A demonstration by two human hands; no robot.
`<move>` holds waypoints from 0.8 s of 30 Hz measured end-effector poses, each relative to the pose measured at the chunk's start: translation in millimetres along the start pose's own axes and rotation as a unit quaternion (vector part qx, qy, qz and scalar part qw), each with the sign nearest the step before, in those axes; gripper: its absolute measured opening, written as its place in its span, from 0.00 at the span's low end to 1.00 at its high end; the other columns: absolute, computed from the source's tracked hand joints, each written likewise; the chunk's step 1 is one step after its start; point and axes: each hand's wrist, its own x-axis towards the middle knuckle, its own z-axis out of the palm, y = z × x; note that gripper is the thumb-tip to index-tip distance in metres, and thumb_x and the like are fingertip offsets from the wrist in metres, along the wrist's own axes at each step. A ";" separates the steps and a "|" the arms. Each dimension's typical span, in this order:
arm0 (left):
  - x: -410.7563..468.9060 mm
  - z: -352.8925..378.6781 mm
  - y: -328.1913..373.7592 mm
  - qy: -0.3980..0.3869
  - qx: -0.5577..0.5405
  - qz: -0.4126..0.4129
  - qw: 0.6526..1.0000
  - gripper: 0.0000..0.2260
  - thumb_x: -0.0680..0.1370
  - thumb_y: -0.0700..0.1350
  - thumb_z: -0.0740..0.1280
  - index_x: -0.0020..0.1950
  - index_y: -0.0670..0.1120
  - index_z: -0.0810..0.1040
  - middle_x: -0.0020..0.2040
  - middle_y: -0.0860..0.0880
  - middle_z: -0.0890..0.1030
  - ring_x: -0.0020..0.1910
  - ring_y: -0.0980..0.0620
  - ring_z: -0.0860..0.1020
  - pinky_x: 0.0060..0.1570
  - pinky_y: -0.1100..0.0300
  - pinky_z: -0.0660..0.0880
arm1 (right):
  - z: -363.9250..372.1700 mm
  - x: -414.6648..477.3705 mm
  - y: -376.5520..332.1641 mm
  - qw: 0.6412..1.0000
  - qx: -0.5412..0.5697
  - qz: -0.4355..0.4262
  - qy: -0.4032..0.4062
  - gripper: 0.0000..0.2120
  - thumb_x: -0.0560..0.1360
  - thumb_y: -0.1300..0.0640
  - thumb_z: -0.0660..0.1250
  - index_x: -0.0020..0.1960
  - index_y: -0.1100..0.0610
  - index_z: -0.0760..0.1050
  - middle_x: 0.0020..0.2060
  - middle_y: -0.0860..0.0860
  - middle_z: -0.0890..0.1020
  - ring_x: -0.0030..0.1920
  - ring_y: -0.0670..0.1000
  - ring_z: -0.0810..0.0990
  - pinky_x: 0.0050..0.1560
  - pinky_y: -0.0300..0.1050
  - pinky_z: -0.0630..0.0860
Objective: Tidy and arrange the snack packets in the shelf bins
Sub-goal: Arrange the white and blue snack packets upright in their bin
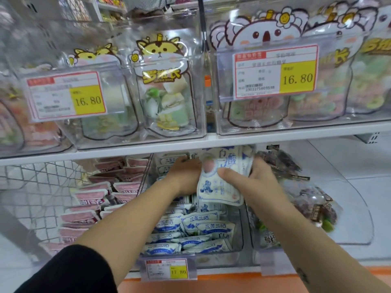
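Observation:
A stack of white-and-blue snack packets (pixel 220 185) stands upright between my two hands over the middle clear bin (pixel 241 227) on the lower shelf. My right hand (pixel 251 182) grips the stack from the right, thumb across its front. My left hand (pixel 184 176) holds the stack's left side, fingers reaching behind it. More white-and-blue packets (pixel 190 231) lie piled in the same bin below.
Pink packets (pixel 99 199) fill the bin to the left, dark brown packets (pixel 296 182) the bin to the right. The shelf edge (pixel 211 142) runs just above my hands, carrying clear bins of cartoon candy bags (pixel 167 89) with price tags (pixel 65 96). A wire basket (pixel 38 187) sits far left.

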 end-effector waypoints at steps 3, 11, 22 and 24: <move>-4.5 2.5 -9.1 -0.007 -0.022 -0.020 1.000 0.07 0.78 0.38 0.60 0.50 0.37 0.76 0.51 0.43 0.78 0.54 0.45 0.74 0.55 0.60 0.65 | 11.3 15.0 6.6 0.979 -0.196 -0.053 0.002 0.22 0.67 0.47 0.72 0.48 0.64 0.77 0.41 0.61 0.83 0.42 0.60 0.82 0.41 0.56 0.80; -17.4 -6.6 -58.6 0.111 -0.357 -0.040 0.927 0.11 0.78 0.39 0.64 0.49 0.55 0.79 0.53 0.53 0.82 0.55 0.54 0.79 0.61 0.58 0.72 | 19.8 32.2 18.0 0.807 -0.585 -0.052 -0.065 0.35 0.69 0.37 0.69 0.71 0.49 0.62 0.43 0.46 0.81 0.55 0.48 0.78 0.75 0.56 0.44; -76.6 22.3 -31.6 -0.010 -0.046 0.146 0.988 0.19 0.83 0.47 0.55 0.74 0.56 0.61 0.69 0.55 0.70 0.65 0.55 0.70 0.75 0.54 0.47 | 17.8 13.2 10.8 0.706 -0.680 -0.054 -0.190 0.19 0.76 0.42 0.63 0.66 0.39 0.70 0.69 0.44 0.70 0.75 0.44 0.50 0.66 0.71 0.32; -72.7 27.5 -27.8 0.031 -0.013 0.150 0.988 0.17 0.82 0.45 0.56 0.71 0.55 0.68 0.64 0.53 0.77 0.61 0.53 0.74 0.74 0.58 0.46 | 15.9 10.2 14.5 0.682 -0.695 -0.057 -0.220 0.17 0.77 0.43 0.61 0.65 0.41 0.71 0.70 0.45 0.70 0.76 0.46 0.46 0.63 0.73 0.28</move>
